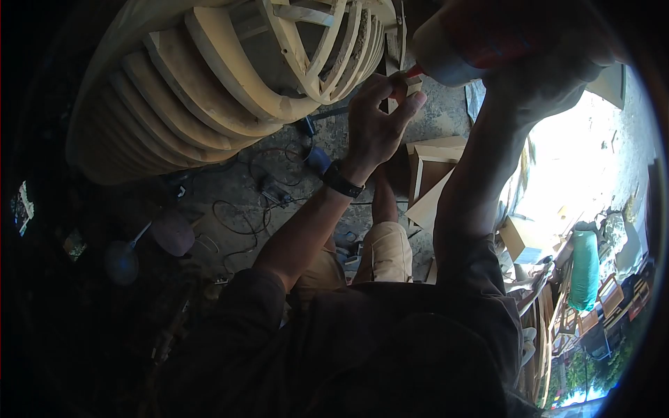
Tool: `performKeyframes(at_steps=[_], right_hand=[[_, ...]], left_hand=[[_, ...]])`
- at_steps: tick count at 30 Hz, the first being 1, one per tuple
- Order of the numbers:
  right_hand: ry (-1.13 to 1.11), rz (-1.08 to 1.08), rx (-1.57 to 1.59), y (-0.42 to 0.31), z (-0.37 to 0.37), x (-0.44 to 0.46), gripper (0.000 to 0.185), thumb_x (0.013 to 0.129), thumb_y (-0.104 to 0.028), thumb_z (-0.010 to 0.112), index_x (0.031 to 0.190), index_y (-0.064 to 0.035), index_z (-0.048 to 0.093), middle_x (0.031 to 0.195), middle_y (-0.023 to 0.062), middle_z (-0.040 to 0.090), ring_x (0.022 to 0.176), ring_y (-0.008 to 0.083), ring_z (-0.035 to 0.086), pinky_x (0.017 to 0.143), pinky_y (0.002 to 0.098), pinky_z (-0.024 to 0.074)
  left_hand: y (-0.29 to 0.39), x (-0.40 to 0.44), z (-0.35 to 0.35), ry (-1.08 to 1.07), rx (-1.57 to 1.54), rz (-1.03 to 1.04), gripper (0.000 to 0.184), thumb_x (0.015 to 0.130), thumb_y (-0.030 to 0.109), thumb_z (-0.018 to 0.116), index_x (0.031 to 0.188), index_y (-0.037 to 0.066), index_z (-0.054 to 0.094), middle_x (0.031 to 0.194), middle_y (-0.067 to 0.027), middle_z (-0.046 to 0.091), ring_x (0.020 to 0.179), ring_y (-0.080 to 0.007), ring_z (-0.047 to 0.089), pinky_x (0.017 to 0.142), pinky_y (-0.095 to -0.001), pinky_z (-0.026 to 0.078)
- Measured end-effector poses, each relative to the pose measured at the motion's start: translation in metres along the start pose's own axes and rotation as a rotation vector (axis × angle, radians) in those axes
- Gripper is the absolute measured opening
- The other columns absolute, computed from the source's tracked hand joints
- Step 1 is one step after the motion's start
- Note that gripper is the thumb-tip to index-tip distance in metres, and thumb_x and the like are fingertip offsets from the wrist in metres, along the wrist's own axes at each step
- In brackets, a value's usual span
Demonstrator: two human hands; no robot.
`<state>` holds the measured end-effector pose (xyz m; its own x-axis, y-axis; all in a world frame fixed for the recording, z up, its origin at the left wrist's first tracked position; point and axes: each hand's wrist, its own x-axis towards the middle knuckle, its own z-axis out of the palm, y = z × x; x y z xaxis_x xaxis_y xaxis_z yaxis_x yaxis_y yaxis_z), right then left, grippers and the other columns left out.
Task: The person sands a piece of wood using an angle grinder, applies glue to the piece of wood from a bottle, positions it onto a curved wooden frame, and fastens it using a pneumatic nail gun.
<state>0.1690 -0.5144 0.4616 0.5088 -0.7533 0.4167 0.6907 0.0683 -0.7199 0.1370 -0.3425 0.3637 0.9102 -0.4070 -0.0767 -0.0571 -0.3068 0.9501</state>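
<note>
L hand point(376, 122), upper centre of frame, is part-curled, thumb and fingers pinching a small wood block point(412, 88); a dark wristwatch point(341, 180) sits on that wrist. R hand point(547, 87), upper right, is wrapped round a squeeze bottle point(481, 38) (in deep shade, so indiv. fingers are hard to make out). Bottle is tipped on its side, pale toward the front w/ red further back; its red nozzle point(416, 71) points L at the block, touching or just beside, can't tell which. Contents of bottle not legible.

Other containers: an angular wood box point(417, 177) on the concrete floor point(293, 187), centre of frame, just R of the L forearm; its inside is mostly hidden. A stuffed green sack point(584, 272) is at far R, contents covered, near a pile of wood strips point(547, 334), lower R.

Upper L is a big curved wooden rib frame point(209, 83), close to L hand. Cables point(261, 223) loop on floor, approx. mid-frame, L of the person's knees.
</note>
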Motion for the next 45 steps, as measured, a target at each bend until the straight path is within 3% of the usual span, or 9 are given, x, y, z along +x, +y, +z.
performKeyframes(at_steps=[4,7,13,16,20,34,37,42,45], right_hand=[[0.144,0.008,-0.093,0.0,-0.001,0.0,0.079,0.096,-0.066,0.061,0.138,0.0002,0.051,0.12,0.0102,0.064,0.102,0.0216,0.065,0.086,0.0342,0.0559],[-0.056,-0.048,0.021,0.002,-0.007,-0.002,0.08,0.096,-0.067,0.059,0.139,-0.0003,0.051,0.119,0.0098,0.064,0.101,0.021,0.065,0.086,0.0338,0.0561],[-0.005,-0.06,-0.065,-0.005,-0.002,-0.001,0.077,0.098,-0.069,0.051,0.134,-0.0009,0.054,0.111,0.0083,0.066,0.095,0.0189,0.065,0.081,0.0316,0.056],[-0.165,-0.111,-0.086,-0.008,-0.002,0.0,0.075,0.1,-0.069,0.048,0.13,-0.0012,0.056,0.105,0.0066,0.066,0.092,0.017,0.064,0.077,0.0302,0.0543],[-0.028,-0.18,-0.344,-0.001,-0.002,0.001,0.074,0.101,-0.07,0.045,0.126,-0.0014,0.058,0.101,0.005,0.065,0.088,0.015,0.062,0.076,0.0288,0.0517],[0.034,-0.188,-0.318,-0.001,-0.002,-0.002,0.072,0.104,-0.067,0.04,0.133,-0.0028,0.057,0.111,0.006,0.065,0.099,0.0161,0.062,0.088,0.0305,0.0501],[0.356,-0.169,-0.68,0.006,0.004,-0.002,0.074,0.105,-0.066,0.039,0.137,-0.0021,0.055,0.117,0.0079,0.065,0.105,0.018,0.061,0.093,0.0326,0.0493],[0.15,-0.109,-0.388,0.003,-0.013,-0.004,0.072,0.105,-0.065,0.04,0.138,-0.0016,0.056,0.12,0.0094,0.064,0.109,0.0196,0.061,0.095,0.0339,0.0486],[0.053,-0.106,-0.304,0.008,-0.02,-0.001,0.071,0.106,-0.062,0.043,0.139,-0.0007,0.055,0.122,0.0101,0.064,0.11,0.0199,0.061,0.096,0.0333,0.0484]], left_hand=[[0.0,-0.001,0.0,0.01,-0.02,-0.001,0.039,0.09,0.033,0.079,0.11,-0.001,0.073,0.086,-0.0029,0.06,0.085,-0.0151,0.058,0.085,-0.0314,0.048],[0.001,-0.001,0.0,0.013,-0.025,0.007,0.041,0.09,0.033,0.079,0.112,-0.001,0.073,0.085,-0.0026,0.059,0.085,-0.015,0.058,0.085,-0.0314,0.048],[0.001,-0.001,0.0,0.008,-0.024,-0.004,0.042,0.09,0.034,0.079,0.113,0.0,0.073,0.085,-0.0026,0.059,0.085,-0.0146,0.059,0.084,-0.0315,0.048],[0.0,-0.001,0.0,0.01,-0.041,-0.014,0.043,0.09,0.035,0.079,0.114,0.0,0.073,0.085,-0.0027,0.06,0.086,-0.0142,0.059,0.084,-0.0314,0.048],[0.0,-0.002,-0.001,0.0,-0.004,0.001,0.043,0.09,0.035,0.079,0.115,0.001,0.073,0.087,-0.003,0.062,0.086,-0.0139,0.06,0.084,-0.0309,0.049],[-0.001,0.002,-0.001,0.034,0.013,0.091,0.036,0.089,0.028,0.081,0.116,0.004,0.075,0.084,-0.0025,0.063,0.081,-0.0146,0.06,0.08,-0.0313,0.049],[-0.001,0.003,-0.002,0.037,0.031,0.126,0.031,0.089,0.027,0.081,0.109,0.004,0.076,0.081,-0.0024,0.062,0.079,-0.015,0.059,0.076,-0.0328,0.049],[0.003,0.004,-0.004,0.051,0.061,0.143,0.022,0.088,0.024,0.082,0.092,0.004,0.072,0.076,-0.0023,0.061,0.075,-0.0157,0.058,0.07,-0.0331,0.048],[0.001,0.005,-0.004,0.06,0.065,0.168,0.02,0.088,0.022,0.082,0.091,0.005,0.072,0.075,-0.0024,0.061,0.073,-0.0155,0.057,0.069,-0.0328,0.047]])
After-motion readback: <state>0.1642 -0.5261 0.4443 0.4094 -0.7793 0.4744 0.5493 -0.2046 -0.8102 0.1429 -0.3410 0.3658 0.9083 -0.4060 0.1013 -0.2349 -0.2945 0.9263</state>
